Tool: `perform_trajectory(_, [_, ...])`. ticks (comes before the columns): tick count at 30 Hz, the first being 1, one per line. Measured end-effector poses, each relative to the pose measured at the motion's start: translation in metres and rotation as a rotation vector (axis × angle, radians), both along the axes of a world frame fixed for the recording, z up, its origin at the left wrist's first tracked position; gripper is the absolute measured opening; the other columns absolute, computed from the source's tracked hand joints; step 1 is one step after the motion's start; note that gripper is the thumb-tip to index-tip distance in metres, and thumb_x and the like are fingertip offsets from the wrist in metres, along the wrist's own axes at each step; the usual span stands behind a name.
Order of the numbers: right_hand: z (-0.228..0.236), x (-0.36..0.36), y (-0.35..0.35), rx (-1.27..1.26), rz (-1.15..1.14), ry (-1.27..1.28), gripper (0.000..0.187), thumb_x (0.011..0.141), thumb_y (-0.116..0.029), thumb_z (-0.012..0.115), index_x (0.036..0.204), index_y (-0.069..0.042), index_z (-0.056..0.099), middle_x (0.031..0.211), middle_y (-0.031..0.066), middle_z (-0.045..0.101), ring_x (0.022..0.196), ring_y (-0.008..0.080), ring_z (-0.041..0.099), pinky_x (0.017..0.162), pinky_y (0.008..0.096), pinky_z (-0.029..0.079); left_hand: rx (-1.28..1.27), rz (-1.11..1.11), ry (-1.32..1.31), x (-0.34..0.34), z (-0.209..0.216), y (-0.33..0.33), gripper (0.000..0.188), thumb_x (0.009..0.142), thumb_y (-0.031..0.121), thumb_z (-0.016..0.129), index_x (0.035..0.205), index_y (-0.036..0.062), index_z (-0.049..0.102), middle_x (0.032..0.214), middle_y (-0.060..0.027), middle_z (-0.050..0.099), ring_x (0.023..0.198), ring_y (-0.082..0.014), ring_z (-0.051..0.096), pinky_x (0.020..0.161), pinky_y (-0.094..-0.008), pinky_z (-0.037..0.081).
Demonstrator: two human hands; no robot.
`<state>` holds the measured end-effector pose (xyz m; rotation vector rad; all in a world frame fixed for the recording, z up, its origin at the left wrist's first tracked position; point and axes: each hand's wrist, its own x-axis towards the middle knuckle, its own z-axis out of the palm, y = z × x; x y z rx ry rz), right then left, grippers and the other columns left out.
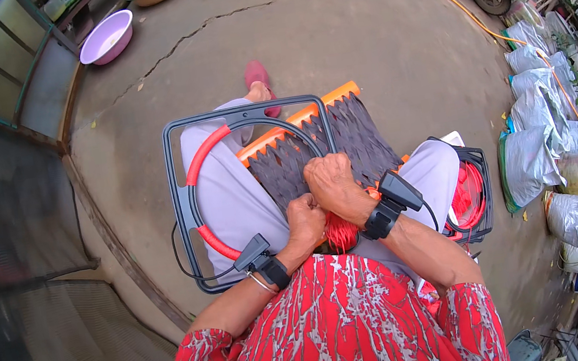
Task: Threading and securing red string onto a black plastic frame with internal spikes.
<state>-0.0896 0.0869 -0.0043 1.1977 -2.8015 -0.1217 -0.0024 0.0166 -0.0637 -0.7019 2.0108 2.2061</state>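
From my end I make out a smooth, plastic-looking black frame [176,197] left of the left hand [305,220], matt, cloth-like dark strips [357,124] beyond the right hand [334,181], glossy red cord [342,234] behind it, and rough concrete ground [397,52] farther out.

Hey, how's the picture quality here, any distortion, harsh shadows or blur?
Head view: fisheye curves the sill at left, and black fills the corners; head view: light looks soft, without hard shadows on the ground; head view: the left hand and right hand look fairly sharp, while the mesh at lower left is dim.
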Motion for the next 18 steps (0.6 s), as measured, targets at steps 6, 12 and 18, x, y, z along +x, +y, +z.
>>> perform_trajectory(6, [0.028, -0.020, -0.001, -0.470, -0.170, -0.567, 0.020, 0.080, -0.023, 0.065, 0.085, -0.005, 0.069, 0.071, 0.0105, 0.064, 0.070, 0.0309, 0.065, 0.061, 0.0424, 0.049, 0.111, 0.043, -0.080, 0.001, 0.018, -0.003, 0.018, 0.082, 0.006, 0.068, 0.068, -0.0036, 0.061, 0.058, -0.0042, 0.058, 0.051, -0.0066, 0.051, 0.044, -0.0281, 0.040])
perform_trajectory(12, [-0.002, -0.013, -0.006, -0.712, -0.021, -0.221, 0.031, 0.076, -0.021, 0.074, 0.101, -0.006, 0.064, 0.078, 0.0120, 0.066, 0.071, 0.0339, 0.065, 0.063, 0.0416, 0.052, 0.064, 0.005, -0.046, 0.000, 0.018, 0.000, 0.012, 0.082, 0.005, 0.068, 0.075, -0.0038, 0.063, 0.061, -0.0035, 0.060, 0.058, -0.0057, 0.054, 0.050, -0.0283, 0.043])
perform_trajectory(18, [0.006, -0.008, -0.012, -0.292, -0.148, -0.368, 0.032, 0.071, -0.027, 0.077, 0.084, -0.002, 0.061, 0.082, 0.0163, 0.063, 0.083, 0.0301, 0.064, 0.070, 0.0375, 0.051, 0.034, 0.007, 0.036, 0.002, 0.020, -0.003, 0.012, 0.087, 0.009, 0.065, 0.082, -0.0015, 0.063, 0.062, -0.0061, 0.061, 0.041, -0.0101, 0.052, 0.034, -0.0247, 0.038])
